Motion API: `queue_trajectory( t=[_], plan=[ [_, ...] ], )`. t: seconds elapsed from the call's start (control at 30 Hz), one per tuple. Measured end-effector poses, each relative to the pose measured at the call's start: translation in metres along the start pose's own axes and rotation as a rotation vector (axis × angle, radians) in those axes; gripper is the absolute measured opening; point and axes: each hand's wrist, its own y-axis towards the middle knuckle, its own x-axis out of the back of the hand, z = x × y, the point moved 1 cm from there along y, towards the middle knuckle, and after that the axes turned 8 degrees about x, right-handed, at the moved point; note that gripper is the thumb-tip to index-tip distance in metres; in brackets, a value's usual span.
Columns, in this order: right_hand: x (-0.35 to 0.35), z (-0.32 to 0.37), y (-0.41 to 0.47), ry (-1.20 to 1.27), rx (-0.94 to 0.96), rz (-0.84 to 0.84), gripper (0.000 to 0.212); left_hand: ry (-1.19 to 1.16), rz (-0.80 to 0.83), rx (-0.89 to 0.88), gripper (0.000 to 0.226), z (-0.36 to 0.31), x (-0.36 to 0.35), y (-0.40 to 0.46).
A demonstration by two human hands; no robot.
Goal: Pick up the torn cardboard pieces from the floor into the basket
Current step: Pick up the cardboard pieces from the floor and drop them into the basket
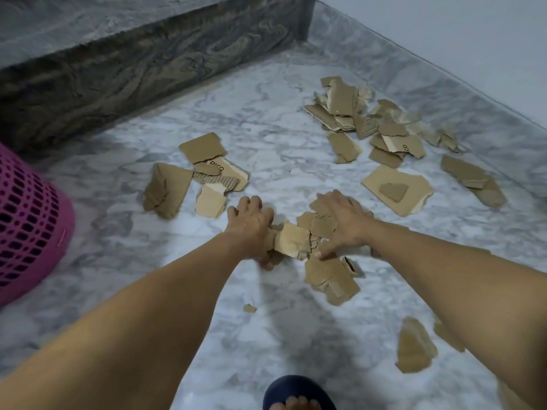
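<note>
Two hands down on marble floor (pixel 266 119). Left hand (pixel 251 220) curled round light cardboard piece (pixel 291 239), thumb under its near edge. Right hand (pixel 343 223) pressing flat, fingers spread, on small heap of torn scraps (pixel 331 276). More torn cardboard scattered: cluster (pixel 204 170) ahead left, bigger pile (pixel 373 122) far right near wall. Pink basket (pixel 26 220) at left edge, well apart from hands.

The pink basket (pixel 26 220) is cut off at the frame's left edge; the slipper (pixel 296 392) by the bottom edge; forearms hide some cardboard scraps (pixel 447 335).
</note>
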Motion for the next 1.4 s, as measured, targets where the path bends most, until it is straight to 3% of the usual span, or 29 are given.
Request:
queue_trajectory(
  t=[0.1,0.2,0.37,0.53,0.6,0.67,0.77,0.83,0.9,1.03,1.13,1.4],
  plan=[
    [-0.005,0.007,-0.001,-0.173,0.035,0.116,0.140,-0.089,0.039,0.072,0.103,0.004,-0.001,-0.002],
    [-0.003,0.011,-0.001,-0.225,0.077,-0.007,0.115,-0.184,0.048,0.066,0.102,0.004,-0.002,-0.003],
    [-0.002,0.005,0.000,-0.066,0.100,-0.121,0.071,-0.277,0.089,0.072,0.100,0.005,-0.005,-0.002],
    [0.004,0.003,-0.001,0.053,0.036,-0.098,0.065,-0.233,0.052,0.131,0.097,0.003,-0.004,-0.002],
    [0.010,-0.001,-0.003,0.172,-0.049,-0.085,0.062,-0.246,0.147,0.147,0.103,0.003,0.001,-0.001],
    [0.013,-0.003,-0.005,0.248,-0.193,-0.099,0.071,-0.367,0.240,0.174,0.094,0.003,0.010,0.002],
    [0.008,0.002,-0.017,0.217,-0.376,-0.020,0.115,-0.502,0.252,0.284,0.089,-0.004,0.017,0.003],
    [-0.004,0.010,-0.027,0.049,-0.350,0.031,0.133,-0.459,0.224,0.370,0.107,-0.012,0.011,-0.002],
    [-0.013,0.019,-0.034,-0.106,-0.272,0.038,0.141,-0.352,0.168,0.412,0.112,-0.019,0.001,-0.010],
    [-0.018,0.024,-0.030,-0.185,-0.141,0.013,0.128,-0.336,0.082,0.452,0.092,-0.020,-0.003,-0.011],
    [-0.014,0.024,-0.028,-0.160,-0.106,-0.008,0.113,-0.381,0.149,0.433,0.092,-0.016,0.000,-0.006],
    [-0.005,0.019,-0.027,-0.064,-0.053,-0.124,0.101,-0.512,0.184,0.385,0.073,-0.009,0.005,-0.001]
  ],
)
